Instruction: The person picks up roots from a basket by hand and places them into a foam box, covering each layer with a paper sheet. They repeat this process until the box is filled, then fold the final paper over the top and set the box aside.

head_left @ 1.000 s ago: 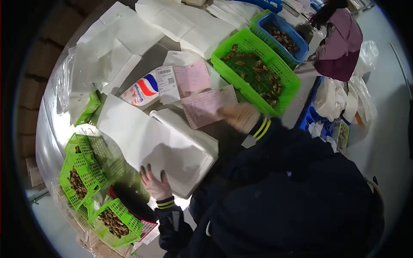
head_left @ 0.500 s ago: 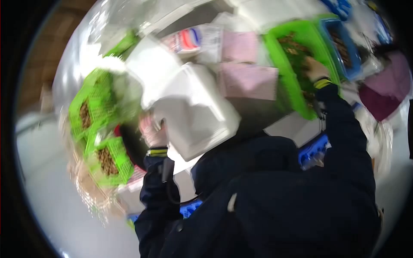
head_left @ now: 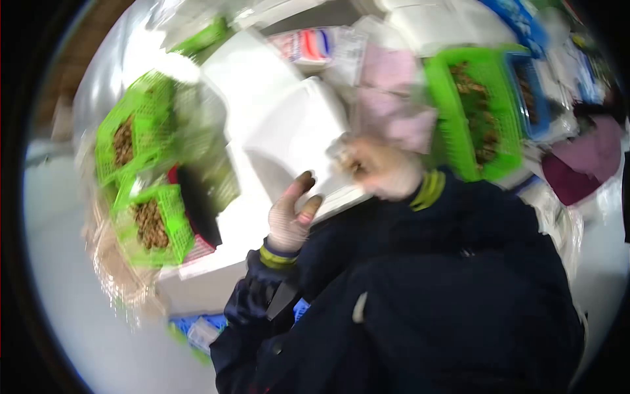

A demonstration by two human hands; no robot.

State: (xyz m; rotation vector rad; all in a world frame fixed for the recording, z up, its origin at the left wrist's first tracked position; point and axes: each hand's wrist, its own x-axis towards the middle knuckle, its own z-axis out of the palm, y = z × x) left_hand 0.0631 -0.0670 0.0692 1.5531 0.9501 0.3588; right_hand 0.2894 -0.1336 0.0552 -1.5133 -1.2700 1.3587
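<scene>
A white foam box [head_left: 308,108] with its lid [head_left: 249,69] folded back lies before me. My right hand [head_left: 384,165] is over the box's right side, its fingers curled together. Small pale and brownish bits show at the fingertips, but blur hides what they are. Close by, at the box's near edge, my left hand [head_left: 289,220] has its thumb and fingers apart, with nothing visible between them. To the right, a long green basket [head_left: 446,115] contains brown, clumpy pieces [head_left: 482,121].
Two green mesh baskets [head_left: 105,154] with brown pieces stand at the left. Pink paper sheets [head_left: 394,118] lie between the box and the long basket. A blue basket [head_left: 541,118] sits farther right, near a maroon cloth [head_left: 571,167]. White foam lids [head_left: 420,26] are at the back.
My right hand has left the green basket and come left to the foam box. My left hand has moved right from the box's left side to its near edge. The view has shifted slightly.
</scene>
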